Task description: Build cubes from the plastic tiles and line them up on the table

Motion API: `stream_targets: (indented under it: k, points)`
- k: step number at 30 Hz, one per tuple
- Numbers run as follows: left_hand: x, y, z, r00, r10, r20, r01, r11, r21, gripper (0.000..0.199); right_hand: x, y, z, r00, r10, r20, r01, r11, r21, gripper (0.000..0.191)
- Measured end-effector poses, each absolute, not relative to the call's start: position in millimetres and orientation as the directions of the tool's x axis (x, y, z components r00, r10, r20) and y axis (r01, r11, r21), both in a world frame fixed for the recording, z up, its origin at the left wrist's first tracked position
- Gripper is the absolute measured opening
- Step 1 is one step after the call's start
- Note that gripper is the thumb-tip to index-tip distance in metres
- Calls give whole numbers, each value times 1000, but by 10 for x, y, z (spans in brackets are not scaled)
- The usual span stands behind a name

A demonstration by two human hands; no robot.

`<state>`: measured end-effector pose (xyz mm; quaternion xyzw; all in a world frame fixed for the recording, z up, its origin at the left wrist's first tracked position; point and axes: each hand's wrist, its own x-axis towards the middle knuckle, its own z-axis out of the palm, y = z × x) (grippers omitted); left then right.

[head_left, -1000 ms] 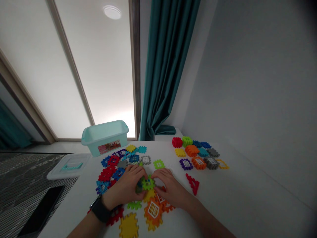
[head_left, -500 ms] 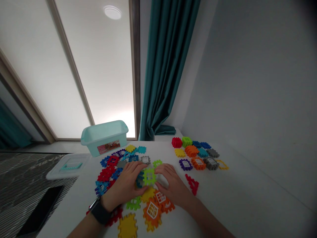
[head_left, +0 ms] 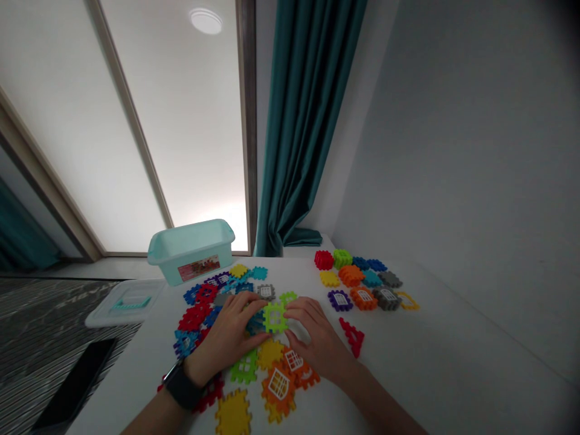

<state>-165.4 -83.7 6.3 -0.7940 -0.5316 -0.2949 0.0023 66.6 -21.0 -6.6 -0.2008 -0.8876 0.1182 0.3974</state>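
Note:
A lime-green square interlocking building tile [head_left: 274, 318] with notched edges and a four-pane window is held up between my two hands. My left hand [head_left: 233, 329], with a dark watch on its wrist, pinches the tile's left side with fingers and thumb. On the opposite side, the curled fingertips of my right hand [head_left: 315, 338] grip the tile's edge. Another lime-green tile [head_left: 288, 298] lies just behind it. Below my hands are a yellow tile [head_left: 270, 354], a green tile [head_left: 245, 367] and orange tiles with white window inserts [head_left: 278, 385].
Red and blue tiles [head_left: 194, 317] lie heaped at left. Sorted stacks, including an orange stack [head_left: 351, 275], stand at back right, with a red triangular piece [head_left: 352, 336] nearer. A mint bin [head_left: 193, 248], its clear lid [head_left: 124, 304] and a black phone [head_left: 75, 383] are at left.
The lime-green tile between my hands has shifted very slightly up and to the right, and tilted a little. Both hands keep nearly the same place.

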Motion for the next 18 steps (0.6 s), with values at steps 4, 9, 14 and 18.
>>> stream_targets:
  k: [4,9,14,18]
  points:
    - [-1648,-839,63,253,841,478,840,-437,323,50,664,-220,-61,-589,470,658,260,881,-396,25]
    - [-1649,-833,58,256,845,470,844,-432,317,49,664,-213,-63,-589,472,656,258,879,-401,24]
    - [-1644,-840,50,255,848,464,850,-426,311,50,663,-206,-63,-594,462,658,254,885,-391,22]
    - [-1645,-834,23,251,849,466,844,-427,324,49,664,-209,-56,-592,451,668,261,891,-370,21]
